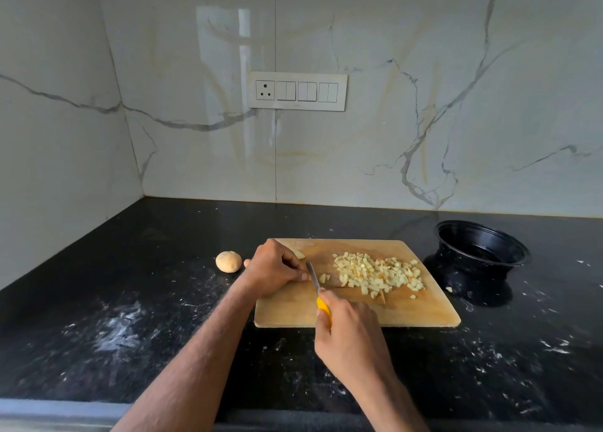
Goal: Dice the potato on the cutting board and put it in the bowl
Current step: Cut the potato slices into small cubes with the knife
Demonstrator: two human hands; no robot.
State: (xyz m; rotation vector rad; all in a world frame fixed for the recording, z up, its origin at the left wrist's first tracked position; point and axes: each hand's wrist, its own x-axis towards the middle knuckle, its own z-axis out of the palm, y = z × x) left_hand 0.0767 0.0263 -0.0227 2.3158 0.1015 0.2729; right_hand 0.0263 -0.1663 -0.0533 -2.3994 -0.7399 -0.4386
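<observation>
Your right hand [350,328] is wrapped tight around the yellow handle of the knife [318,293], and the blade points away from you, down onto the board [359,311]. Your left hand [272,268] sits just left of the blade with its fingers curled down, pinching a small bit of potato [309,277] against the board; most of that bit is hidden under your fingers. Just right of the blade lie a couple of loose cubes [324,278]. Farther right is the big pile of dice [378,273], all on the board. A small slice [298,253] peeks out behind your left hand. A whole potato [228,261] rests on the counter [130,301], left of your left hand. The black bowl [481,244] sits far off to your right, past the board, tilted toward you. One stray cube [449,289] lies on the counter near it.
</observation>
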